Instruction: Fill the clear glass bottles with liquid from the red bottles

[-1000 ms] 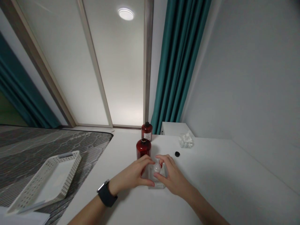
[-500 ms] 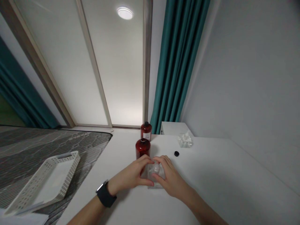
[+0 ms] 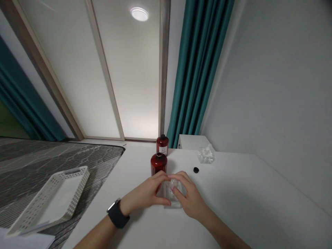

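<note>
A clear, square-based glass bottle (image 3: 168,197) stands on the white table between my two hands. My left hand (image 3: 153,190), with a dark watch on the wrist, curves round its left side, thumb in front and fingers behind. At the bottle's round top, the thumb and forefinger of my right hand (image 3: 190,195) close in from the right. Whether a small piece sits between those fingers is hidden. Just behind my left hand stands a dark red bottle (image 3: 158,164) with an uncapped neck. A black cap (image 3: 196,170) lies on the table to the right.
Farther back is a second red bottle (image 3: 162,145) with a white label and black cap. A clear faceted piece (image 3: 206,155) sits near the table's far edge, before a white cabinet (image 3: 193,141). Lower left, a white perforated basket (image 3: 49,200) rests beside the white table (image 3: 145,228).
My right thumb has moved inward and up toward the top of the glass bottle, closer to the forefinger. My left hand has stayed in place.
</note>
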The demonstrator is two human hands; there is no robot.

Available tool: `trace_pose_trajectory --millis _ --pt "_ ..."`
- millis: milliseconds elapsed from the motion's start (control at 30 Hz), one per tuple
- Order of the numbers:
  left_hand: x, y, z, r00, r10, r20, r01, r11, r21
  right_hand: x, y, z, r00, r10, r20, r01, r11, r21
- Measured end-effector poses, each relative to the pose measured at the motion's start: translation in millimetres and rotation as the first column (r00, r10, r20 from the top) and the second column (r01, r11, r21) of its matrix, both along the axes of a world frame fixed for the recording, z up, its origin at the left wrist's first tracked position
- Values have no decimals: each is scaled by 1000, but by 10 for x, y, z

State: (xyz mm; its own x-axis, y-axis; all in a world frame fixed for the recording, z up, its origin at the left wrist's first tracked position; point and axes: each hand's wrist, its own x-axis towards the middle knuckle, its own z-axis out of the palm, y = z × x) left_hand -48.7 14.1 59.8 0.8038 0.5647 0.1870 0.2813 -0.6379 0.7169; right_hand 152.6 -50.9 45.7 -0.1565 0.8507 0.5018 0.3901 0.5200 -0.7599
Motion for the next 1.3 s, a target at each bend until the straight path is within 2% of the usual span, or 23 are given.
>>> trace_pose_trajectory --millis 67,200,333,567,833,1033,1167,1300 --pt "-2 -2 -3 1000 3 -4 -3 1000 0 -6 16 -24 998 -31 -50 31 1000 3" --pt "-8 -14 8 999 15 -29 -15 1000 -4 31 71 -54 965 -171 -199 169 985 -27" --pt "-7 -10 14 999 18 -38 -17 1000 2 41 94 -56 942 -214 -258 185 974 -134" --pt "-15 11 -12 1000 -2 -9 2 1000 1 26 74 -15 898 -282 -337 257 959 -119" --pt "-18 -6 5 1000 1 -19 -1 1000 -5 34 106 40 840 -310 -445 241 949 -204" --pt "-15 -14 39 1000 -4 -12 4 1000 -20 54 137 33 782 -388 -489 273 917 -291" --pt "-14 -13 32 1000 -3 -25 3 1000 -15 32 136 17 774 -399 -491 251 906 -340" --pt "-17 -2 2 999 3 -33 -3 1000 5 27 139 21 770 -381 -511 236 915 -327"
